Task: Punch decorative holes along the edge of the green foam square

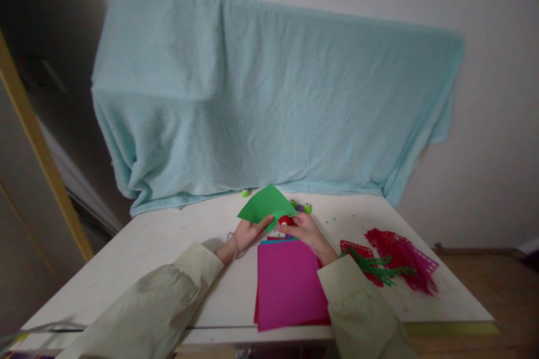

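Magenta paper stack (288, 283), flat green sheet (265, 206) pinched, small red punch (286, 220)

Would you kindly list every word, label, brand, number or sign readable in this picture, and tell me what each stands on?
None can be read: no lettering shows anywhere.
Green paper sheet held by the left hand: plain.
Small red punch under the right hand: any marking too small to tell.
Magenta paper stack: blank.
Pale blue towel: no label visible.
Red, green and pink punched paper strips: hole patterns only.
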Tool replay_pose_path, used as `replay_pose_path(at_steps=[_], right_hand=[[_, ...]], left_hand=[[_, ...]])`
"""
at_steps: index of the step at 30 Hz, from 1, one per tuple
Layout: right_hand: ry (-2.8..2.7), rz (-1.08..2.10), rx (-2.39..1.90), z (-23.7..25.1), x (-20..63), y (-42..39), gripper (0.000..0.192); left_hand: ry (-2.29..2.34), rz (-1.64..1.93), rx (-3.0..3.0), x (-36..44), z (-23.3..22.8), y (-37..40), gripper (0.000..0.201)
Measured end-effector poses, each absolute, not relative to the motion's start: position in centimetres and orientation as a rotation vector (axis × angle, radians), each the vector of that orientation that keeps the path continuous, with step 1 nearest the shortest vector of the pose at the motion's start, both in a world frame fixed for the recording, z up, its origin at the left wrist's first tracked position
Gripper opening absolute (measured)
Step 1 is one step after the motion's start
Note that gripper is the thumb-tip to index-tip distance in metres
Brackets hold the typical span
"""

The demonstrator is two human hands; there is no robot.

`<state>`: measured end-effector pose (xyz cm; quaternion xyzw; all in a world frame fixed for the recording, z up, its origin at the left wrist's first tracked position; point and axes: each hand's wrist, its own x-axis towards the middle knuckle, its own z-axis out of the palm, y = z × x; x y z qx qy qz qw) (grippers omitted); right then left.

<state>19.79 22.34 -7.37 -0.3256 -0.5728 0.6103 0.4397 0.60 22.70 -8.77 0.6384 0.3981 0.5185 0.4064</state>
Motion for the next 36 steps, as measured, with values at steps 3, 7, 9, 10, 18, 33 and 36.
replay_pose_path(at_steps=[3,7,9,10,18,33,36], right_hand=[[-1.416,1.514,-0.805,-7.41,19.81,22.49,0.034],[-1.394,1.482,-0.846,-7.31,19.85,22.48,0.038],[-1.372,1.444,-0.881,-7.15,19.91,22.38,0.040],[-1.362,1.423,-0.898,-7.07,19.94,22.33,0.040],[-1.339,1.335,-0.979,-6.92,20.06,22.53,0.043],[-1.143,1.284,-0.855,-7.17,20.18,23.12,0.032],[-1.126,1.263,-0.848,-6.99,20.42,22.97,0.029]], left_hand=[[0.999,1.294,1.572,0.65,-8.83,22.69,0.048],[0.987,1.304,1.565,0.74,-8.73,22.72,0.050],[0.982,1.310,1.571,0.74,-8.69,22.76,0.049],[0.981,1.310,1.569,0.73,-8.69,22.78,0.049],[0.967,1.317,1.521,0.95,-8.70,22.59,0.052],[1.002,1.346,1.477,0.72,-8.73,23.03,0.053],[1.019,1.346,1.464,0.70,-8.76,23.04,0.051]])
